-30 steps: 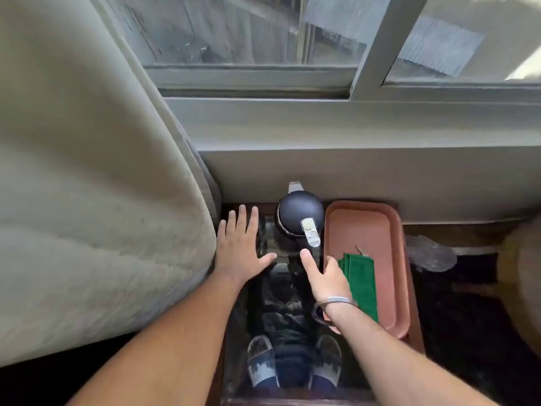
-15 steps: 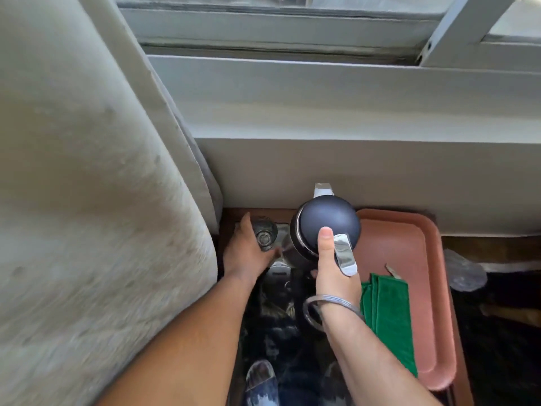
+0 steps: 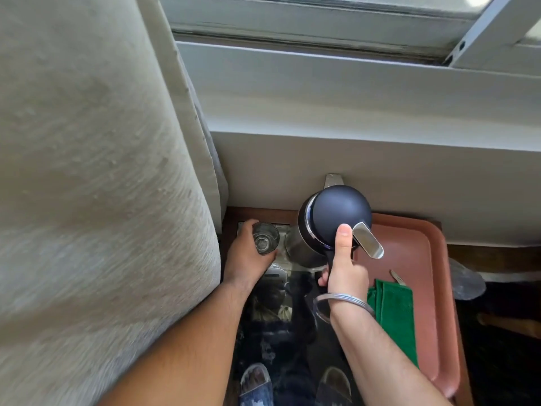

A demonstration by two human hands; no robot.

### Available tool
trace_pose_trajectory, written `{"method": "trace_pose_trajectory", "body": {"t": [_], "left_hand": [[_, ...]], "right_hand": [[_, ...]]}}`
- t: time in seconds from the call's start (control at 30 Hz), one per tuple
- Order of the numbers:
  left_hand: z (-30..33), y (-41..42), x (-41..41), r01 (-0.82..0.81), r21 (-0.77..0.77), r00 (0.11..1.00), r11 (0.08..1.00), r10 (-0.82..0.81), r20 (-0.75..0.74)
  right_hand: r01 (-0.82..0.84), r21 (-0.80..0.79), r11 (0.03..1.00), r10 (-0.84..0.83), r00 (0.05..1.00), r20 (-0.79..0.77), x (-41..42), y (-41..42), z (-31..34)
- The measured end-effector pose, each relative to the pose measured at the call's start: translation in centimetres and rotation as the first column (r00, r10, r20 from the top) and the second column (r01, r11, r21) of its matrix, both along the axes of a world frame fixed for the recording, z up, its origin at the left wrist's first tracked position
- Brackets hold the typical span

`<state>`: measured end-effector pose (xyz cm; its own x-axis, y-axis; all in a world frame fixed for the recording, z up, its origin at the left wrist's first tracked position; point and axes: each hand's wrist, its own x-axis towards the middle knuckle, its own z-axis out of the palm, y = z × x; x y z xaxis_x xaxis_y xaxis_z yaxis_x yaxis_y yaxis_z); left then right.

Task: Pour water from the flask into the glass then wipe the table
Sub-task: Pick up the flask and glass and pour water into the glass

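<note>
Left hand [image 3: 248, 259]: wrapped around the glass [image 3: 265, 238], at 9 o'clock of the flask
Right hand [image 3: 347, 272]: gripping the flask [image 3: 333, 221] handle, thumb on its dark lid
Green cloth [image 3: 393, 315]: lies in the pink tray [image 3: 439, 288], at 4 o'clock of the flask

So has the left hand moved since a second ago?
Yes. The left hand was lying flat on the glass table beside the flask; it has since shifted toward the table's far left corner and closed around the glass.
</note>
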<state>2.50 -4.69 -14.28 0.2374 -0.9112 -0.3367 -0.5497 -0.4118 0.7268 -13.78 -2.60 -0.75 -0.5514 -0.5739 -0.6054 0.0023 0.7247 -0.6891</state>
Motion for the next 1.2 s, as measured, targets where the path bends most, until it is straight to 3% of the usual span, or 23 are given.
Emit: {"method": "trace_pose_trajectory", "body": {"t": [0.17, 0.33, 0.53, 0.7, 0.83, 1.0, 1.2], "left_hand": [[0.1, 0.7, 0.1, 0.006, -0.005, 1.000, 1.000, -0.006, 0.007], [0.1, 0.5, -0.2, 0.034, -0.038, 0.999, 0.999, -0.033, 0.029], [0.4, 0.4, -0.2, 0.061, -0.029, 0.997, 0.998, -0.059, 0.047], [2.2, 1.8, -0.4, 0.019, -0.024, 0.998, 1.000, -0.018, 0.054], [2.9, 1.9, -0.5, -0.006, -0.031, 0.999, 0.999, 0.007, 0.040], [3.6, 1.5, -0.1, -0.030, -0.061, 0.999, 0.998, 0.032, 0.032], [6.8, 2.2, 0.3, -0.065, -0.091, 0.997, 0.994, 0.060, -0.055]], "right_hand": [[-0.072, 0.003, 0.997, 0.072, 0.997, -0.025, -1.6, 0.7, -0.1], [0.011, 0.068, 0.998, -0.026, 0.973, 0.227, -1.3, -0.7, -0.3], [-0.004, 0.109, 0.994, -0.037, 0.927, 0.373, -1.2, -2.3, 0.0], [-0.056, 0.128, 0.990, 0.035, 0.986, 0.162, -1.9, -1.4, 0.3], [-0.140, 0.040, 0.989, 0.140, 0.990, 0.017, -2.9, -1.2, -0.5], [-0.427, -0.002, 0.904, 0.420, 0.888, -0.187, -4.2, -1.6, -0.2], [-0.644, 0.028, 0.765, 0.632, 0.741, -0.226, -5.3, 1.0, 3.6]]}}
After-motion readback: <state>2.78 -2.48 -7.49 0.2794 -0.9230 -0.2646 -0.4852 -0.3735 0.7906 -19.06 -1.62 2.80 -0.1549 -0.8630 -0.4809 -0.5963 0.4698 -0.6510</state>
